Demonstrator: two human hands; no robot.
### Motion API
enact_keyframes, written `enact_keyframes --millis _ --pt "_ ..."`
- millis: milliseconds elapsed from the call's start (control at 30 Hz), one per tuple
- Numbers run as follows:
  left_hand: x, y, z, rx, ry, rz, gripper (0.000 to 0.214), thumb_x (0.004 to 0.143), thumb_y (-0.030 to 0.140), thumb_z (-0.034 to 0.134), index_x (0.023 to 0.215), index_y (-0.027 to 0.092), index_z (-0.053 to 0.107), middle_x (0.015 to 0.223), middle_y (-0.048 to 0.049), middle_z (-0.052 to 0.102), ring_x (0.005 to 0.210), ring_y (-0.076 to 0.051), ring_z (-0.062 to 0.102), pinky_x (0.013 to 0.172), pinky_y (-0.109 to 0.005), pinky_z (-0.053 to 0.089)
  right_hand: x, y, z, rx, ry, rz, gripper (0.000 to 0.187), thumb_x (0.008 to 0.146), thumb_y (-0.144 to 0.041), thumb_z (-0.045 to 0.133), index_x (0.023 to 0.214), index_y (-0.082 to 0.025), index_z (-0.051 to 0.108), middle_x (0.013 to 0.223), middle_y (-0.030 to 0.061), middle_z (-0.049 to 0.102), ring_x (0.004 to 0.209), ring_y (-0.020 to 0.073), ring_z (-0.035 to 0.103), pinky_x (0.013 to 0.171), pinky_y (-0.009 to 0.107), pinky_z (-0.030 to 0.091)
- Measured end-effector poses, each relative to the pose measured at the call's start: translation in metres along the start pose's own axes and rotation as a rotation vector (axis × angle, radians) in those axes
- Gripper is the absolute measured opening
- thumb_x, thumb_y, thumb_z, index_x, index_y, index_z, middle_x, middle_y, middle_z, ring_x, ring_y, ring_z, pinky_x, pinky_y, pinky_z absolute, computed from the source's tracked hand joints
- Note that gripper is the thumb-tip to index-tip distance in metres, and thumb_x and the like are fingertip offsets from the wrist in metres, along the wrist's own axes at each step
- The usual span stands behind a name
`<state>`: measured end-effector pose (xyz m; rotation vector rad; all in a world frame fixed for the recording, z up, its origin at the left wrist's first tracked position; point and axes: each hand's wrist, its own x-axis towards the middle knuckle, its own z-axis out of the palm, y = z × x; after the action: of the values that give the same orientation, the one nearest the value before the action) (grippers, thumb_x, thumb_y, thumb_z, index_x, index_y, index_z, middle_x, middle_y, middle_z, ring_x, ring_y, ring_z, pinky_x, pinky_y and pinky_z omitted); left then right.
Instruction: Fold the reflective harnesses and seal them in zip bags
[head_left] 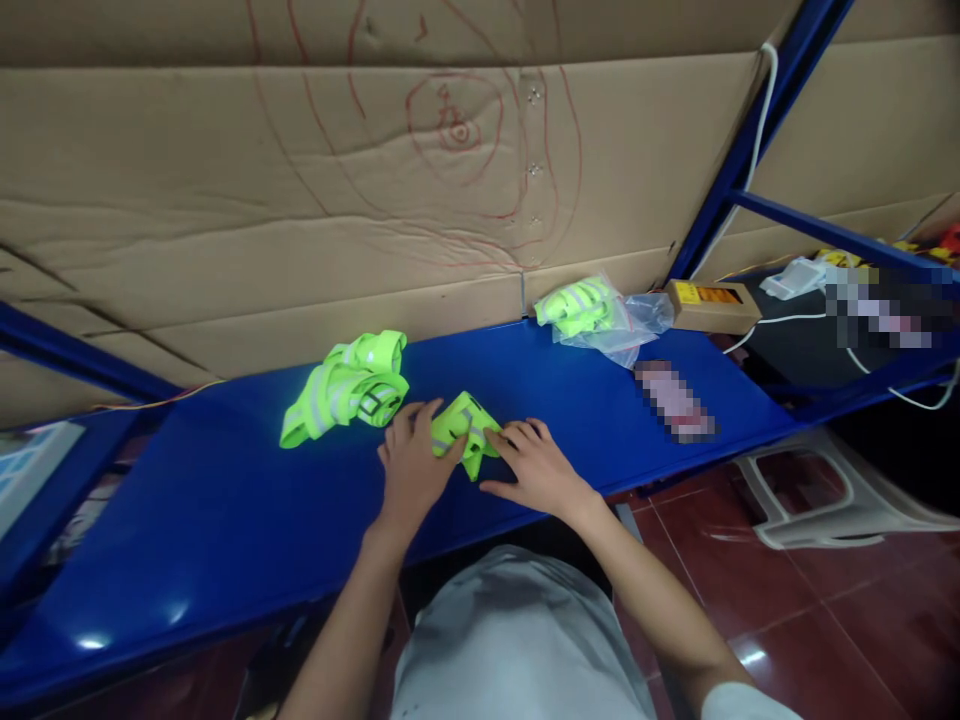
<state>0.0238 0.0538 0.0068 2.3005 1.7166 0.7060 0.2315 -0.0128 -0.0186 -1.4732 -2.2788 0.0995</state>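
Observation:
A small folded neon-yellow reflective strap piece [463, 428] lies on the blue shelf [225, 520] in front of me. My left hand [411, 462] rests on its left side, fingers bent and pressing on the fabric. My right hand [534, 468] presses its right edge with fingers spread and bent. Left of it lies a loose neon-yellow reflective vest [346, 388] with grey stripes, untouched.
At the back right a clear plastic bag [600, 322] holds another neon-yellow item, beside a small cardboard box [712, 305] and white cables. Cardboard sheets line the wall behind. A white plastic chair [825, 495] stands on the red tiled floor to the right.

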Motion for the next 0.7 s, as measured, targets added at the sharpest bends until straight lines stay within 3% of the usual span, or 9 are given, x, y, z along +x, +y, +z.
enact_keyframes --millis 100,167,300,400,500,533,600,667,700 --pt "0.005 -0.011 0.006 -0.051 -0.038 -0.093 0.069 0.089 0.053 0.066 0.144 0.012 0.052 0.139 -0.0239 0.056 0.131 -0.042 0.054 0.105 -0.059 0.047 -0.003 0.0 0.001 0.021 -0.003 -0.063 0.073 0.095 -0.06 0.065 0.149 -0.013 0.053 0.128 0.0158 0.068 0.127 0.0312 0.058 0.114 0.05 0.04" --pt "0.007 -0.015 0.007 -0.09 -0.083 -0.049 0.061 0.088 0.05 0.068 0.136 0.013 0.056 0.13 -0.019 0.062 0.127 -0.037 0.058 0.106 -0.053 0.049 -0.004 0.0 0.001 0.051 0.029 -0.082 0.061 0.097 -0.053 0.066 0.143 -0.014 0.059 0.123 0.0151 0.07 0.121 0.0293 0.062 0.108 0.046 0.046" --pt "0.005 -0.014 0.004 -0.138 -0.073 0.063 0.054 0.086 0.04 0.073 0.132 0.018 0.055 0.131 -0.0133 0.061 0.127 -0.032 0.057 0.11 -0.048 0.047 -0.004 0.001 0.0 0.122 0.089 -0.086 0.031 0.105 -0.039 0.056 0.122 -0.017 0.069 0.113 0.0116 0.074 0.108 0.0241 0.069 0.1 0.04 0.051" --pt "-0.003 -0.011 0.001 -0.192 -0.052 0.131 0.048 0.089 0.033 0.071 0.131 0.021 0.053 0.13 -0.0114 0.06 0.126 -0.028 0.058 0.11 -0.045 0.048 -0.005 0.003 0.001 0.163 0.121 -0.038 0.027 0.109 -0.035 0.048 0.103 -0.02 0.07 0.098 0.0067 0.075 0.095 0.0195 0.071 0.092 0.034 0.052" --pt "-0.014 -0.01 0.003 -0.23 -0.026 0.176 0.041 0.091 0.027 0.068 0.129 0.022 0.052 0.131 -0.0121 0.057 0.128 -0.028 0.056 0.11 -0.046 0.048 -0.004 0.005 0.003 0.216 0.219 0.113 0.025 0.102 -0.042 0.061 0.102 -0.018 0.064 0.101 0.0096 0.07 0.093 0.021 0.07 0.084 0.033 0.054" --pt "-0.017 -0.011 0.005 -0.239 -0.02 0.193 0.039 0.092 0.026 0.068 0.128 0.022 0.053 0.132 -0.0126 0.057 0.129 -0.029 0.055 0.111 -0.048 0.047 -0.003 0.006 0.004 0.26 0.268 0.164 0.033 0.096 -0.045 0.069 0.11 -0.016 0.061 0.11 0.0132 0.068 0.102 0.0235 0.069 0.086 0.034 0.056" --pt "-0.023 -0.012 0.01 -0.255 -0.021 0.238 0.032 0.093 0.024 0.066 0.123 0.023 0.055 0.132 -0.0127 0.057 0.132 -0.029 0.052 0.114 -0.05 0.045 0.001 0.007 0.005 0.38 0.312 0.216 0.067 0.084 -0.047 0.082 0.133 -0.014 0.051 0.137 0.0223 0.057 0.129 0.0299 0.06 0.099 0.039 0.055" --pt "-0.028 -0.013 0.016 -0.272 -0.037 0.281 0.023 0.094 0.019 0.063 0.116 0.024 0.058 0.128 -0.0114 0.058 0.131 -0.029 0.052 0.115 -0.051 0.045 0.005 0.008 0.005 0.496 0.214 0.193 0.091 0.08 -0.044 0.086 0.153 -0.017 0.036 0.154 0.0231 0.047 0.145 0.0313 0.049 0.11 0.043 0.05" --pt "-0.03 -0.014 0.018 -0.28 -0.049 0.297 0.021 0.094 0.016 0.062 0.113 0.024 0.058 0.126 -0.0108 0.059 0.129 -0.028 0.054 0.113 -0.051 0.046 0.007 0.008 0.005 0.541 0.132 0.171 0.091 0.082 -0.041 0.084 0.156 -0.021 0.034 0.156 0.0202 0.048 0.145 0.0302 0.05 0.112 0.043 0.05"
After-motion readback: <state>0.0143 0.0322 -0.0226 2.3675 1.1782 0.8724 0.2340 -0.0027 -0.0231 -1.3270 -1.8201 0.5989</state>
